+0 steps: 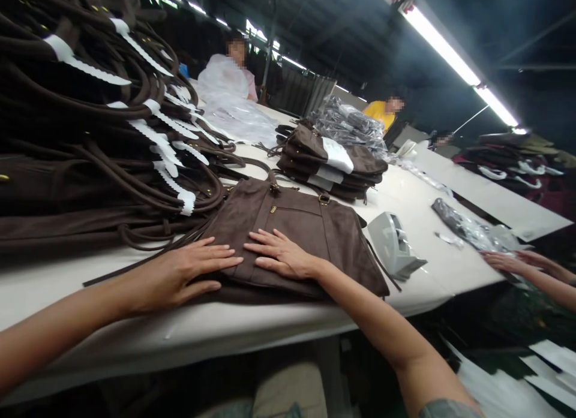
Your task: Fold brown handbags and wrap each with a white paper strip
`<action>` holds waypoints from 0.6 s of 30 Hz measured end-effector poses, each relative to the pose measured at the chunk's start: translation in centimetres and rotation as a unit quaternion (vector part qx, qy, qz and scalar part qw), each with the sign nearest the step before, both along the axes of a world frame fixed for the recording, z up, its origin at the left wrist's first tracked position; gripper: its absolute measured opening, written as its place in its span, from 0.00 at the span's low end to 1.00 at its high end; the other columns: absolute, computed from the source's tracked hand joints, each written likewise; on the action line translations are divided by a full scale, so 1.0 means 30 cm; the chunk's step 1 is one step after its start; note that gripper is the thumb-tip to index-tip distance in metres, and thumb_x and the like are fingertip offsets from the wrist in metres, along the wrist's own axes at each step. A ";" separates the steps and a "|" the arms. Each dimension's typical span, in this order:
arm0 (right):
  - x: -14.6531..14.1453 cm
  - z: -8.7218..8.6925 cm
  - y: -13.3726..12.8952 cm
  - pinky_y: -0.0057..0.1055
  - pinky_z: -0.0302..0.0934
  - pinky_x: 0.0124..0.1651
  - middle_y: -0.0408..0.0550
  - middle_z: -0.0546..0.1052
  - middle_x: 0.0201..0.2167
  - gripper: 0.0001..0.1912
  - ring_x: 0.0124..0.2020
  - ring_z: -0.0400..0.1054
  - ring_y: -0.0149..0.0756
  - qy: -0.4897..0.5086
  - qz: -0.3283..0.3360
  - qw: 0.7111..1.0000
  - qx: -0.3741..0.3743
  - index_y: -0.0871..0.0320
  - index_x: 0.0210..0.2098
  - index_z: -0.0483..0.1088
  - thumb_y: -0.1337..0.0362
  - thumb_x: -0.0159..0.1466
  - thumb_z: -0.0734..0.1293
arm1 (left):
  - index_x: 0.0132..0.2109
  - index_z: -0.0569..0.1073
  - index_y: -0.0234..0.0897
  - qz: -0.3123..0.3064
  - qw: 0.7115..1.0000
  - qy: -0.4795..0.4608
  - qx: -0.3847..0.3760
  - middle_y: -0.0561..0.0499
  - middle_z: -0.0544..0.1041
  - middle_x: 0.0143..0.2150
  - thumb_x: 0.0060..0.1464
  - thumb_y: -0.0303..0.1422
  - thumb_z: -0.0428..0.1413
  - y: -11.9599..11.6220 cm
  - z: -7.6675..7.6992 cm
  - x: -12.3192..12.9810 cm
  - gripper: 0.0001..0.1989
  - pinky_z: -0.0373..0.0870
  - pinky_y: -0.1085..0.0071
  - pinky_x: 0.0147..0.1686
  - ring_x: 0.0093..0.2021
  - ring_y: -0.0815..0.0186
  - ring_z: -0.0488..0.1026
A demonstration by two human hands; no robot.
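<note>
A brown suede handbag (306, 223) lies flat on the white table (418, 214) in front of me. My left hand (189, 271) rests palm down on the bag's near left corner, fingers spread. Flat on the bag beside it lies my right hand (281, 253), its fingers pointing left and nearly meeting the left fingertips. Neither hand grips anything. The bag's handles (252, 166) trail back toward the pile on the left.
A tall pile of brown bags (90, 136) with white paper-wrapped handles fills the left. A smaller stack of bags (330, 163) and plastic-wrapped goods (348, 124) sit behind. A grey tape dispenser (393, 244) stands right of the bag. Another person's hands (517, 262) work at right; two people sit at the far end.
</note>
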State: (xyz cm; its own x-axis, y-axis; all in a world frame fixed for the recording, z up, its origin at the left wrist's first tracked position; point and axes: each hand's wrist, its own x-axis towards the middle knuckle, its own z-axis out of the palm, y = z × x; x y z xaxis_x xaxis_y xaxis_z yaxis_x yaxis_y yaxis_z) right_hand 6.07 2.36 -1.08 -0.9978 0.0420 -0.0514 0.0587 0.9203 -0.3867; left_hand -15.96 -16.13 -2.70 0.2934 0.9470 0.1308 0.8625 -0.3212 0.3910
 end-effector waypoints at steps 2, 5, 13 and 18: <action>0.055 0.017 -0.031 0.45 0.30 0.70 0.44 0.51 0.70 0.26 0.71 0.38 0.35 0.007 0.004 1.000 -0.018 0.47 0.67 0.51 0.53 0.72 0.52 | 0.65 0.61 0.52 0.034 0.999 0.018 0.026 0.53 0.67 0.64 0.63 0.36 0.47 -0.020 -0.023 0.008 0.23 0.54 0.54 0.65 0.65 0.60 0.60; 0.086 0.024 -0.046 0.46 0.30 0.70 0.45 0.52 0.69 0.29 0.71 0.40 0.38 0.032 0.018 0.999 -0.035 0.47 0.68 0.49 0.52 0.70 0.57 | 0.67 0.57 0.45 0.059 0.994 0.063 0.072 0.50 0.64 0.65 0.64 0.28 0.41 -0.055 -0.043 0.027 0.25 0.57 0.59 0.65 0.65 0.62 0.60; 0.094 0.029 -0.023 0.45 0.31 0.70 0.44 0.57 0.68 0.28 0.70 0.44 0.36 0.036 0.039 0.991 -0.125 0.46 0.66 0.53 0.51 0.69 0.59 | 0.71 0.40 0.31 -0.012 0.932 0.232 0.280 0.41 0.68 0.62 0.63 0.21 0.43 -0.125 -0.048 0.028 0.32 0.58 0.62 0.65 0.66 0.61 0.59; 0.104 0.017 -0.007 0.41 0.33 0.70 0.43 0.61 0.66 0.27 0.69 0.47 0.36 0.056 0.051 0.988 -0.134 0.47 0.62 0.61 0.50 0.65 0.64 | 0.71 0.43 0.42 -0.041 0.962 0.167 0.212 0.49 0.67 0.64 0.63 0.22 0.39 -0.148 -0.050 0.001 0.31 0.58 0.63 0.65 0.66 0.64 0.60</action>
